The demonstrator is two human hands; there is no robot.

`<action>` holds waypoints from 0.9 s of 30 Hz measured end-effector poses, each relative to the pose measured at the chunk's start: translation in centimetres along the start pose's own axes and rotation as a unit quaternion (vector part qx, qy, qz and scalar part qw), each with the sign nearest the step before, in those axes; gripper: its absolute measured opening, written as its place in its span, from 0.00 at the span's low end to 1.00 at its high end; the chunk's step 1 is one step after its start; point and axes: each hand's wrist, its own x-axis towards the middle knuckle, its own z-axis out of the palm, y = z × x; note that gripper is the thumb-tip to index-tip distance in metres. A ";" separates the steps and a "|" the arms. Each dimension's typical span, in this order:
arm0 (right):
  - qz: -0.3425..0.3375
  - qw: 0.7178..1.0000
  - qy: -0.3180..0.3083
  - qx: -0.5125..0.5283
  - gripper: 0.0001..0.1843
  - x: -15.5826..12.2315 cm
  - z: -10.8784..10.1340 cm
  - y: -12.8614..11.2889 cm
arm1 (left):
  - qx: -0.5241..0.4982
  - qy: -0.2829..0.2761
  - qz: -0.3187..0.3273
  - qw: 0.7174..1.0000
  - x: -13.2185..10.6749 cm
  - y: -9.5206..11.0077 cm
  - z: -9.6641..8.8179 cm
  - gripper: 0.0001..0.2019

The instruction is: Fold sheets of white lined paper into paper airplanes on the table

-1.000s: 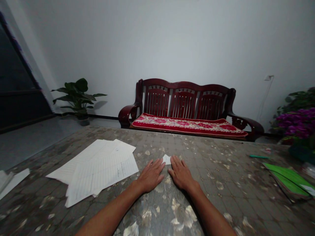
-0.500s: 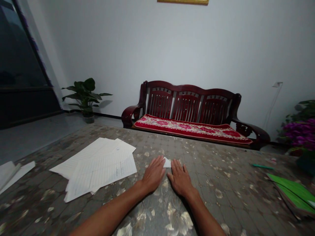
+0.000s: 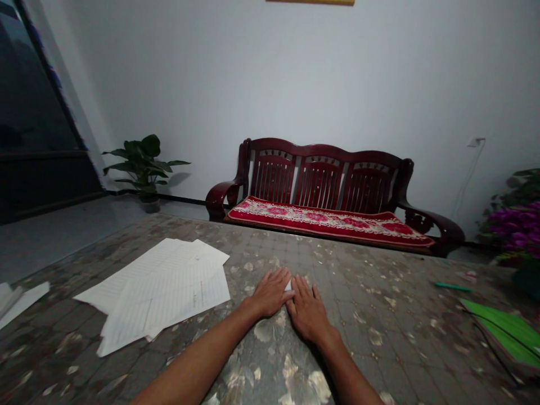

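Observation:
A small piece of white folded paper (image 3: 288,286) lies on the patterned tablecloth (image 3: 358,349), mostly covered by my hands. My left hand (image 3: 272,291) lies flat on its left side, fingers stretched forward. On the right side, my right hand (image 3: 307,308) rests flat too, with its fingers extended and the thumb close to the left hand. Only a sliver of the paper shows between the two hands; its full shape is hidden. To the left are several overlapping lined sheets (image 3: 164,295) with some handwriting.
More white papers (image 3: 25,304) lie at the far left edge. On the right are a green pen (image 3: 453,287) and a bright green book (image 3: 506,329) with a dark cord across it. Beyond the table stands a wooden sofa (image 3: 320,174); a potted plant (image 3: 145,163) is back left.
My left hand has slid right toward my right hand, narrowing the gap and covering more of the white paper. The view has shifted slightly.

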 end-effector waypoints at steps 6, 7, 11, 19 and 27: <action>-0.009 1.000 0.010 -0.006 0.34 -0.1 0.2 0.3 | 0.011 0.017 -0.005 1.000 -0.3 -0.5 -0.3 0.32; -0.010 1.000 0.011 -0.005 0.34 0.0 0.2 0.3 | 0.008 0.019 -0.007 1.000 -0.3 -0.4 -0.4 0.31; -0.016 1.000 0.021 -0.001 0.34 0.0 0.4 0.4 | 0.001 0.018 -0.027 0.999 -0.7 -0.8 -0.6 0.31; -0.004 0.997 0.044 0.070 0.33 0.1 0.6 1.2 | -0.113 -0.001 -0.066 0.991 -1.2 -4.5 -2.3 0.28; 0.078 0.969 0.145 0.182 0.37 1.3 0.9 2.8 | -0.313 0.125 -0.107 0.935 0.9 -3.6 -3.1 0.38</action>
